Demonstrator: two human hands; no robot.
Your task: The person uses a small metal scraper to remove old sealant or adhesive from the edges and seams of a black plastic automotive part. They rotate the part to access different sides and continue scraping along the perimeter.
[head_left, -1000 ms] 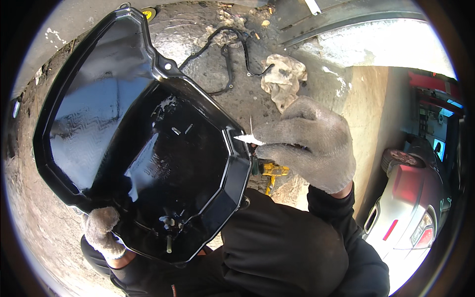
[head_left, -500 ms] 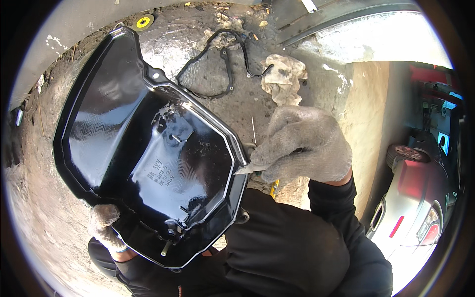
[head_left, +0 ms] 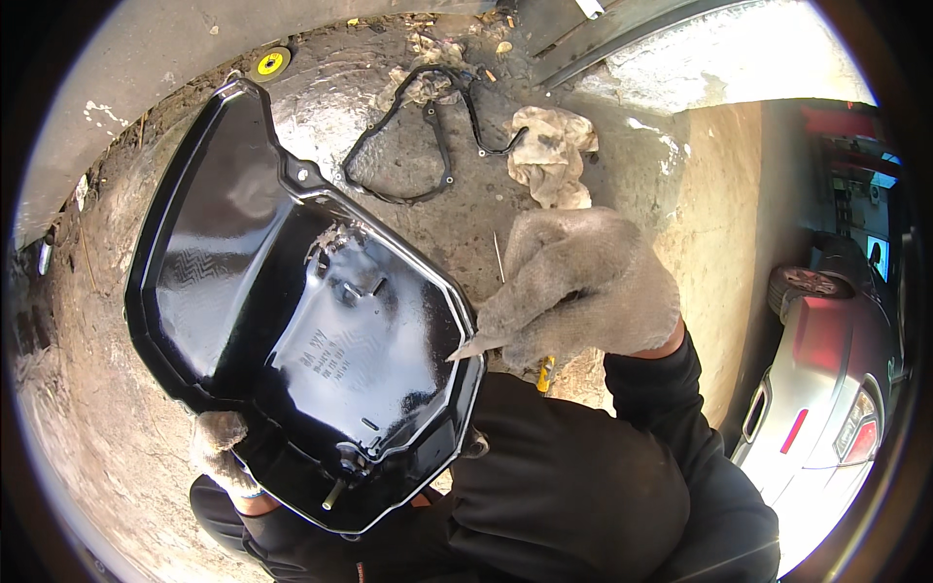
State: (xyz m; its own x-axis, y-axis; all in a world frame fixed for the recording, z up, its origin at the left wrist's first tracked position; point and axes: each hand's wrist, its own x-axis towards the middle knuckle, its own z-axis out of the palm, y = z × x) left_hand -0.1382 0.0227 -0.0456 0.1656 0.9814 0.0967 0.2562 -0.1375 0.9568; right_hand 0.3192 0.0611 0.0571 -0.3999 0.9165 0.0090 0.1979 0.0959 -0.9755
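A glossy black oil pan (head_left: 321, 350) is tilted in front of me, its hollow inside facing up and a short pin-like fitting near its lower end. My left hand (head_left: 222, 449), in a knitted work glove, is closed on the pan's lower left edge; its other fingers are hidden beneath. In my gloved right hand (head_left: 588, 287), a thin pointed knife blade (head_left: 466, 349) is pinched, with its tip against the right rim of the pan. The glove hides the handle.
On the stained concrete floor beyond the pan lie a black gasket (head_left: 445, 155) and a crumpled, dirty rag (head_left: 550, 155). A yellow-centred disc (head_left: 270, 64) rests by the wall. Below my right hand shows a yellow tool (head_left: 546, 374). A silver car (head_left: 826, 389) stands at the far right.
The pan has shifted slightly right and down, with my left hand still on it. My right hand and the blade have moved a little left and down along the rim.
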